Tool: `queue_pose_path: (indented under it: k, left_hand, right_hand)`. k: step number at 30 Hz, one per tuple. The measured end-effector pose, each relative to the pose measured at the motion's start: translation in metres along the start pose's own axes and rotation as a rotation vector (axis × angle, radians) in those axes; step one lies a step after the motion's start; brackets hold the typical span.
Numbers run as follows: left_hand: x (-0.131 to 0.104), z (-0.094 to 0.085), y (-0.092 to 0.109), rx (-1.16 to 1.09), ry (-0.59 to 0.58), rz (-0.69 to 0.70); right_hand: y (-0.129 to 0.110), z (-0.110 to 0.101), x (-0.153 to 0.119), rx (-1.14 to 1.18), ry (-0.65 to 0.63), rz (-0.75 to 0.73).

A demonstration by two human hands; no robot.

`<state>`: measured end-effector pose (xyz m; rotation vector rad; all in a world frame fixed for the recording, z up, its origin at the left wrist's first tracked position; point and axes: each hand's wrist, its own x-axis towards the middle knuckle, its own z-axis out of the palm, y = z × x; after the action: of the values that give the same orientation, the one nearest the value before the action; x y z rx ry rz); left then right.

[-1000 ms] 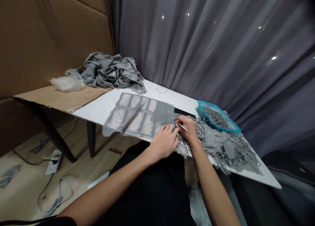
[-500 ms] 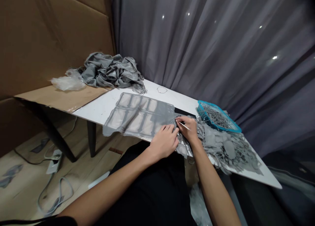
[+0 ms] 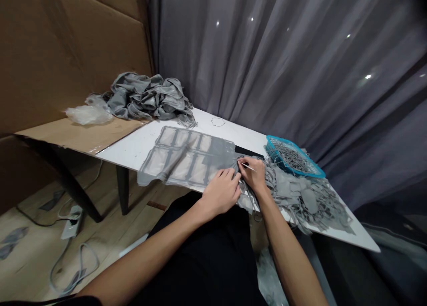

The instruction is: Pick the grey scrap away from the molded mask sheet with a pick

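A grey fabric panel [image 3: 191, 157] with rows of pale see-through pockets lies along the front of the white table, its near edge hanging slightly over. My left hand [image 3: 222, 189] is on the panel's right part, fingers bent and pressed onto the cloth, thumb tucked in beside them. Close to its right, my right hand [image 3: 254, 175] pinches a thin white stick-like tool [image 3: 248, 167]. That tool's tip and the spot being worked on are hidden by the fingers. Gathered grey fabric and cords [image 3: 248, 195] lie beneath and between both hands.
A blue basket [image 3: 296, 145] of grey cords stands at the right rear. Grey straps and cloth pieces [image 3: 310, 199] cover the table's right end. Crumpled grey fabric [image 3: 150, 97] and a clear plastic bag [image 3: 90, 112] lie at the back left. A power strip [image 3: 71, 223] sits on the floor.
The view shifts slightly. The tool in my right hand tilts a little flatter, while my left hand keeps its place on the panel.
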<state>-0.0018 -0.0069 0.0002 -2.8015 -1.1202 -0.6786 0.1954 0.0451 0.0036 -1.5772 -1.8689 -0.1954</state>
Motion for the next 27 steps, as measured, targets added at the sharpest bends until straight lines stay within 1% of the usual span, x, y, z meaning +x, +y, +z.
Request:
queue_pose_path:
  k: [2,6,8,10,13,16,22,25,27]
  left_hand:
    - [0.0,-0.001,0.0,-0.001,-0.003,-0.002]
    - [0.002,-0.003,-0.001,-0.004,-0.006,-0.013]
    - [0.003,-0.003,-0.001,-0.005,-0.007,-0.016]
    - [0.003,-0.004,0.0,-0.008,-0.006,-0.02]
    - [0.003,-0.004,0.0,-0.017,-0.004,-0.025]
    - [0.004,-0.002,0.0,-0.031,-0.004,-0.028]
    - [0.003,-0.003,-0.002,-0.061,-0.013,-0.027]
    - [0.002,-0.005,-0.003,-0.069,-0.014,-0.027]
    - [0.001,-0.005,-0.004,-0.073,-0.005,-0.028]
  right_hand:
    - [-0.001,0.0,0.001,0.018,0.014,0.03]
    - [-0.001,-0.001,0.003,0.149,0.042,0.125]
    - [-0.001,-0.001,0.003,0.177,0.056,0.157]
    - [-0.001,-0.001,0.003,0.153,0.066,0.162]
    - [-0.002,-0.001,0.003,0.079,0.076,0.127]
    - [-0.003,-0.001,0.004,0.107,0.093,0.13]
    - [0.003,0.001,0.007,0.302,0.176,0.262]
    - [0.01,0.004,0.008,0.402,0.201,0.38]
    - [0.013,0.004,0.009,0.534,0.234,0.459]
